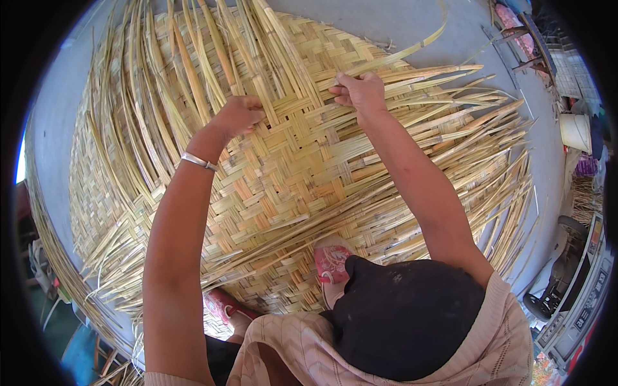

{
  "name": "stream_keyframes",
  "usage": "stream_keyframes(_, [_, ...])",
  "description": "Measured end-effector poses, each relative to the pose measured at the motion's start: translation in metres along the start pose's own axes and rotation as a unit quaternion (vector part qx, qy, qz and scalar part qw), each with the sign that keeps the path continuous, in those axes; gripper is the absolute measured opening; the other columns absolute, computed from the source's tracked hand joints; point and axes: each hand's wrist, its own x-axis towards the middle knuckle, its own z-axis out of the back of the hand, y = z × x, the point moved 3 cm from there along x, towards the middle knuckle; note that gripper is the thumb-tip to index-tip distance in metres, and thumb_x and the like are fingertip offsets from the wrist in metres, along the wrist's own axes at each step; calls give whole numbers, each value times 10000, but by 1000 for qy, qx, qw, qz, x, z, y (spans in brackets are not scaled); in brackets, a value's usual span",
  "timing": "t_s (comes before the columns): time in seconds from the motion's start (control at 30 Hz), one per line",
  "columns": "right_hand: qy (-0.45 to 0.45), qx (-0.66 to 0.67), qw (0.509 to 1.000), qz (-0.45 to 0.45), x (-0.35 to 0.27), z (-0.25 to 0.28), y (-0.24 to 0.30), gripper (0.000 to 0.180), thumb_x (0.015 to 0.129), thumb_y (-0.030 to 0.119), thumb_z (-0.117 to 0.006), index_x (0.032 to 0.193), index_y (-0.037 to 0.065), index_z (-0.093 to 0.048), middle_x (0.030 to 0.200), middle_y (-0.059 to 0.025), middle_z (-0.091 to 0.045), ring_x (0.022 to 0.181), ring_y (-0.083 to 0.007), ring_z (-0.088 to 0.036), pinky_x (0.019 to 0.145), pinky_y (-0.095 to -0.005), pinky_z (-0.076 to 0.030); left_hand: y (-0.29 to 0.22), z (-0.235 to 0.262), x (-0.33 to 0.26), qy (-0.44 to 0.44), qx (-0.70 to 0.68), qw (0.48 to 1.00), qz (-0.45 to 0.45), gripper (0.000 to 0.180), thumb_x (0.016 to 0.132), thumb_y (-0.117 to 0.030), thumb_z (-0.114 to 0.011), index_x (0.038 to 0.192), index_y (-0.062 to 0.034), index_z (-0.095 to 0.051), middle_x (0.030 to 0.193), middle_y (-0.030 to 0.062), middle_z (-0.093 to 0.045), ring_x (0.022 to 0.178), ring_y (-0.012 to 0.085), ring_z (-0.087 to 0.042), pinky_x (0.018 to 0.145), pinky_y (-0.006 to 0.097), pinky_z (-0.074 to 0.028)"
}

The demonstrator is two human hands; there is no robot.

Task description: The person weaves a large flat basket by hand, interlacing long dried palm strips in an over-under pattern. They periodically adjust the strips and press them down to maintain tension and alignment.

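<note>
A large woven mat of pale yellow bamboo strips [290,180] lies on the grey floor [399,26], with loose strips fanning out at its far and right edges. My left hand [237,116], a metal bangle [198,161] on its wrist, presses down on the weave with fingers curled around upright loose strips. My right hand [359,91] pinches a single long bamboo strip [412,48] that curves up and away to the right. My feet in red patterned sandals [331,264] rest on the near part of the mat.
A white bucket [576,132] stands at the right, near a wooden frame [524,45] at the upper right. A parked vehicle [579,289] sits at the lower right. More strips trail off the mat's left edge [58,257].
</note>
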Motion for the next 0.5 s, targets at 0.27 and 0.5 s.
stream_keyframes(0.27, [6, 10, 999, 44, -25, 7, 9, 240, 834, 66, -678, 904, -60, -487, 893, -170, -626, 694, -190, -686, 520, -256, -557, 7, -9, -10, -38, 47, 997, -37, 204, 828, -106, -625, 994, 11, -640, 808, 35, -638, 702, 108, -560, 658, 279, -473])
stream_keyframes(0.5, [1, -90, 988, 126, -25, 5, 0, 232, 862, 171, -682, 859, -40, -588, 761, -97, -684, 656, -127, -656, 545, -245, -496, 15, -22, -21, -188, -16, 972, -138, 371, 825, -149, -648, 1174, -37, -588, 1035, 102, -645, 829, 161, -621, 736, 306, -510])
